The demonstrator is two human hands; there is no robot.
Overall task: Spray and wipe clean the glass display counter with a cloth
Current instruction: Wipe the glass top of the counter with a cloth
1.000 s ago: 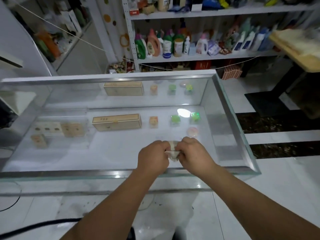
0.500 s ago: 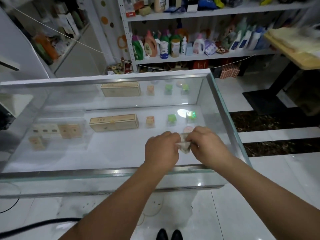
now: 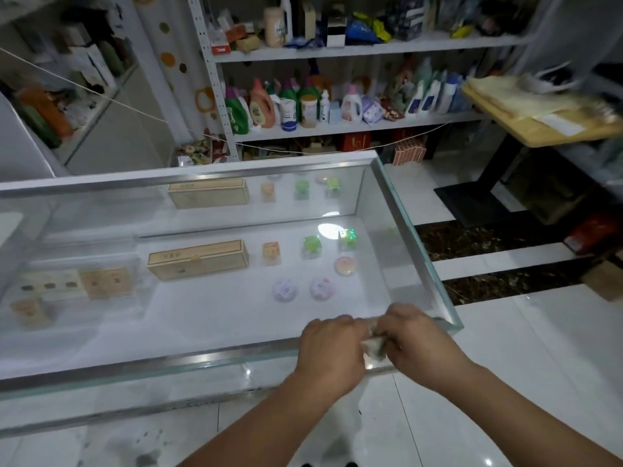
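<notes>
The glass display counter (image 3: 418, 251) fills the middle of the head view, with a metal-edged top pane. A small crumpled pale cloth (image 3: 375, 347) sits at the counter's near edge, close to the right corner. My left hand (image 3: 328, 352) and my right hand (image 3: 419, 342) both grip this cloth, knuckles up, fingers curled around it. Most of the cloth is hidden between the two hands. No spray bottle shows near the hands.
Under the glass lie a long tan box (image 3: 199, 259), small green and orange boxes and round lilac tins (image 3: 286, 289). Behind stand white shelves with detergent bottles (image 3: 261, 104). A wooden table (image 3: 539, 112) on a black foot stands at the right. White tiled floor surrounds the counter.
Both hands with the cloth have slid back from the middle of the glass to its near edge by the right corner. The camera has tilted, showing more floor.
</notes>
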